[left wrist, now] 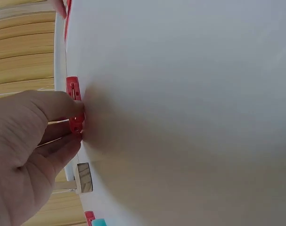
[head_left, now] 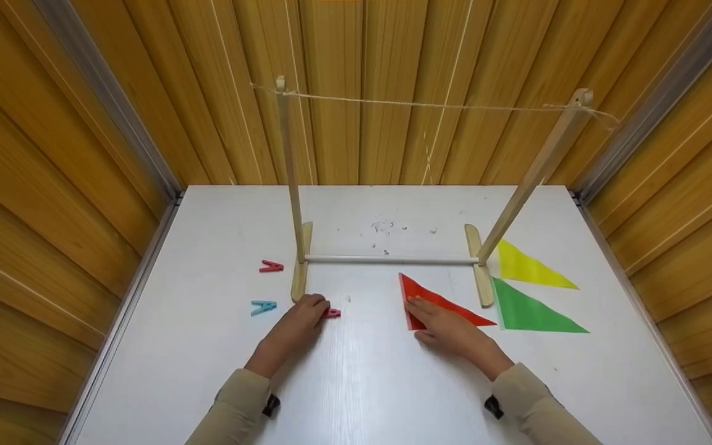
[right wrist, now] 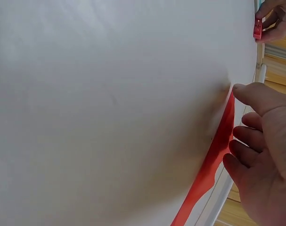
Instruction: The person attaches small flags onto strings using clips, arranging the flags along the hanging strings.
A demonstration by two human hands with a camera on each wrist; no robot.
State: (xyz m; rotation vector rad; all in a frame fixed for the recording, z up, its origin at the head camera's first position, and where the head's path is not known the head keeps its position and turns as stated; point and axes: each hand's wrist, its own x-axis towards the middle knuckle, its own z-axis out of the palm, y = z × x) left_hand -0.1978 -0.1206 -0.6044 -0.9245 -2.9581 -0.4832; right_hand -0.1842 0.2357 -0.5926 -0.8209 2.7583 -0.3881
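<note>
Khaki sleeves come nearest the camera, along the lower edge. At far left on the white table, a blue clothespin lies in front of a loose red clothespin. Beside the left foot of a wooden stand, the left hand pinches a second red clothespin between thumb and fingers. Further right, the right hand, fingers loosely extended, rests on a red pennant. Rightmost lie a green pennant and, behind it, a yellow pennant.

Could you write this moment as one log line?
left hand: grips red clip | right hand: touches red flag | green flag, yellow flag: on table | string: no flags hung
</note>
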